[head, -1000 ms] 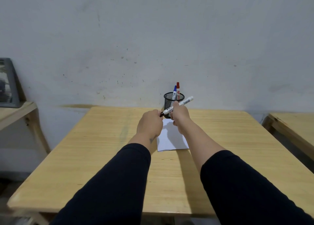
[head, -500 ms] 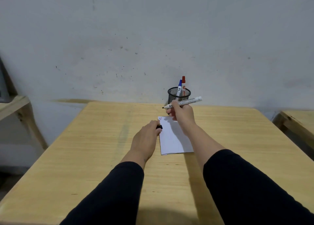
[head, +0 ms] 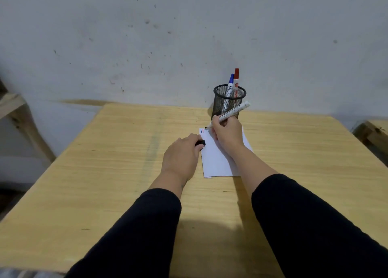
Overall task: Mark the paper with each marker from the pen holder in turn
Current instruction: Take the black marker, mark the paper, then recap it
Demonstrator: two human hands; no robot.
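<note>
A white paper (head: 214, 160) lies on the wooden table (head: 117, 172), with a short blue and a short red mark at its top left corner. My right hand (head: 227, 133) grips an uncapped white marker (head: 233, 112), its black tip touching the paper's top left corner beside those marks. My left hand (head: 182, 155) rests at the paper's left edge and holds the black cap (head: 200, 143). Behind the paper stands a black mesh pen holder (head: 228, 101) with a blue marker (head: 230, 84) and a red marker (head: 236, 81) upright in it.
The table's far edge meets a grey wall. Part of another wooden table (head: 375, 130) shows at the right edge. A wooden frame (head: 19, 118) stands at the left.
My hands pulled the cap off the marker. The left hand dropped to the paper's edge with the cap, and the right hand lowered the marker tip to the paper's corner.
</note>
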